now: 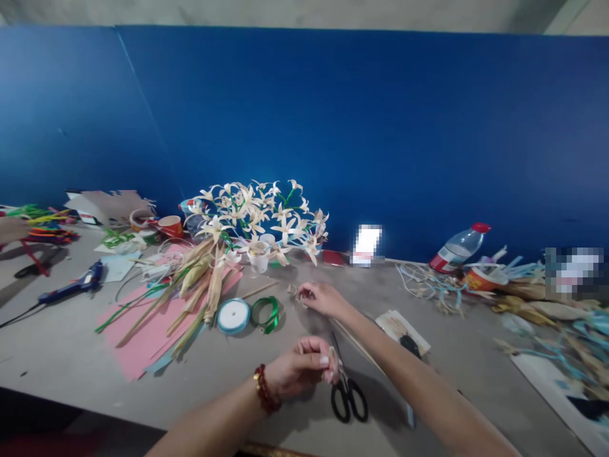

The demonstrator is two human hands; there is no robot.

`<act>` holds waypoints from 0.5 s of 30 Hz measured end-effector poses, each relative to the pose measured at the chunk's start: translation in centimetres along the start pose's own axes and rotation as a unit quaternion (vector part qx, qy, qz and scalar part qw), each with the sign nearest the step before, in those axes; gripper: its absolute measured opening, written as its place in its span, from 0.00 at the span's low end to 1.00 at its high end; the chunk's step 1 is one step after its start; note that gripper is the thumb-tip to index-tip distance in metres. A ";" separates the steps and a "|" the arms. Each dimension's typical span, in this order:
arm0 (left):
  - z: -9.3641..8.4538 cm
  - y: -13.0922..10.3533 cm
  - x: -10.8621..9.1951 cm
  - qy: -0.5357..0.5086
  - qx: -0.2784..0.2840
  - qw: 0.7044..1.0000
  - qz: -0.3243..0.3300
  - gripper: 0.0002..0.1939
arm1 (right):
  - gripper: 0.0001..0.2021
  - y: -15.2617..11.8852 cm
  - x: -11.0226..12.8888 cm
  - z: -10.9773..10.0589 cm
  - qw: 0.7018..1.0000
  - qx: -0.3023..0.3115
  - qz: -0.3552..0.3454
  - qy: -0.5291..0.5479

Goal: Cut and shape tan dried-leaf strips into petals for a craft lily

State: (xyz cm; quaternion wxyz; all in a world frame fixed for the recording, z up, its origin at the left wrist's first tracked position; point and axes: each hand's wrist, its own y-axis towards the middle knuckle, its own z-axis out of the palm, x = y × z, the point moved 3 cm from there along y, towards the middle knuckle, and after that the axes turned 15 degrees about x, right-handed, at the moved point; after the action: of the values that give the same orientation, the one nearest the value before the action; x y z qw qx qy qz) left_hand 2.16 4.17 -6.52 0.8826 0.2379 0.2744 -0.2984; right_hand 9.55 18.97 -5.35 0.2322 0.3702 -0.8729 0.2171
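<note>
My left hand [309, 363], with a red bead bracelet at the wrist, pinches a small pale piece [332, 355] between thumb and fingers. Right beside it lie scissors with black handles [349, 400]. My right hand [318, 297] reaches farther forward over the grey table [266, 406], fingers curled near a small pale scrap [291, 289]; whether they hold it cannot be made out. Beyond stand many cream flowers on green stems [247, 209] around a white cup [259, 259]. A white-centred ribbon roll [233, 315] and a green ribbon roll [265, 314] lie to the left of my right hand.
Dried husks [190, 298] lie on pink paper [137, 336] at the left, near a blue glue gun [76, 284]. A red-capped bottle [460, 249], cords and more husks [533, 311] are at the right. Behind the table stands a blue partition [380, 127].
</note>
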 end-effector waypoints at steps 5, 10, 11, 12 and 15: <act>-0.1 0.0 0.4 -0.015 0.033 0.999 0.011 0.11 | 0.14 2.5 -1.6 1.6 0.995 0.081 0.011 0.054; -0.3 0.1 0.5 -0.033 0.031 0.999 0.020 0.10 | 0.10 2.0 -1.9 1.5 0.985 0.051 0.004 0.162; -0.2 0.1 0.4 -0.038 0.025 0.999 0.026 0.11 | 0.09 1.5 -1.8 1.2 0.981 0.035 0.000 0.192; -0.2 0.2 0.2 -0.045 0.017 0.998 0.033 0.11 | 0.10 0.8 -1.6 0.9 0.975 0.018 -0.005 0.223; 0.1 0.2 -0.5 -0.074 -0.013 0.996 0.054 0.11 | 0.12 -2.3 -0.4 -0.2 0.950 -0.033 -0.022 0.310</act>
State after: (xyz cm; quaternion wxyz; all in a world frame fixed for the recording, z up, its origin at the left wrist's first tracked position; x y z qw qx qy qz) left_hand 2.04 4.48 -6.10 0.9185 0.2182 0.1987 -0.2631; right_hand 11.54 17.86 -4.99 0.5079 0.2956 -0.7566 0.2866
